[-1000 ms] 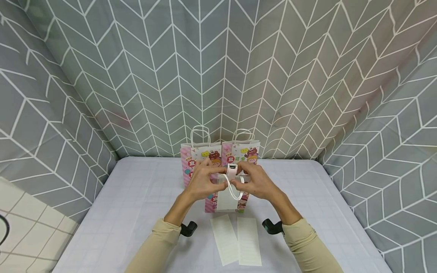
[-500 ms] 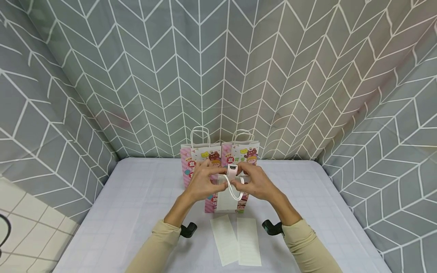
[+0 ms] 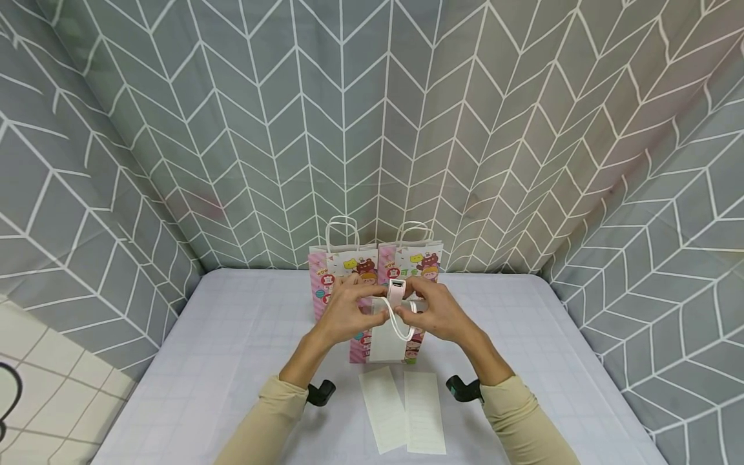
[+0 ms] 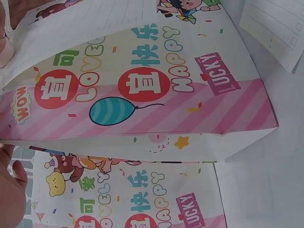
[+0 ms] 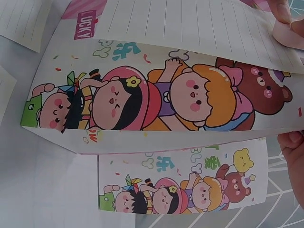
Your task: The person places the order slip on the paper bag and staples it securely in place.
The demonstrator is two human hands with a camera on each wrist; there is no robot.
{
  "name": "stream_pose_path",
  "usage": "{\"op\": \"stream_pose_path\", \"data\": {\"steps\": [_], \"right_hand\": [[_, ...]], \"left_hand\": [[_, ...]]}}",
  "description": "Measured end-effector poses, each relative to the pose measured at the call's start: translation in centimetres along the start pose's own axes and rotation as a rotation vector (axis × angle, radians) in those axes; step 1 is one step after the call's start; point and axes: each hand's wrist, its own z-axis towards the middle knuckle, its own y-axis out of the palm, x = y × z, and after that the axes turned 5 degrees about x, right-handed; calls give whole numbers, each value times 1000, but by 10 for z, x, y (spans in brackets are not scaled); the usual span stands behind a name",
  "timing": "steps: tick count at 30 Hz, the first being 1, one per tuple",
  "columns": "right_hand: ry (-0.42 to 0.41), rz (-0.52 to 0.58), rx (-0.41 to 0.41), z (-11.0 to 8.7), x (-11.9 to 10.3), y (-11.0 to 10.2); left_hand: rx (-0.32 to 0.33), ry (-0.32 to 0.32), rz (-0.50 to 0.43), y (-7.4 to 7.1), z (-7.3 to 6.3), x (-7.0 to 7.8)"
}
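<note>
In the head view a pink and white cartoon paper bag (image 3: 360, 349) stands in front of me, with a lined paper sheet (image 3: 386, 342) against its front. My left hand (image 3: 344, 310) pinches the bag's upper edge at the left. A small pale pink stapler (image 3: 396, 294) sits at the middle of that edge, gripped by my right hand (image 3: 438, 310). The right thumb lies on the stapler's near side in the right wrist view, while other fingers are behind the bag. A white twisted handle (image 3: 401, 329) loops down over the sheet. The stapler's far side is hidden.
Two matching bags, a left one (image 3: 316, 284) and a right one (image 3: 421, 255), stand upright behind, handles up. Two lined sheets, one tilted (image 3: 383, 410) and one straighter (image 3: 425, 413), lie on the white table (image 3: 221, 361). A patterned curtain (image 3: 372, 129) closes off the back.
</note>
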Motion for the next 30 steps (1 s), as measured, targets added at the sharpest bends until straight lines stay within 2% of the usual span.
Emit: {"op": "stream_pose_path", "data": {"steps": [14,30], "right_hand": [[55,46,-12,-2,-1,-1],[33,24,-3,-3,0,0]], "left_hand": [[-40,-83,-31,-1,-1,0],[-51,-86,-43,-2,-2,1]]}}
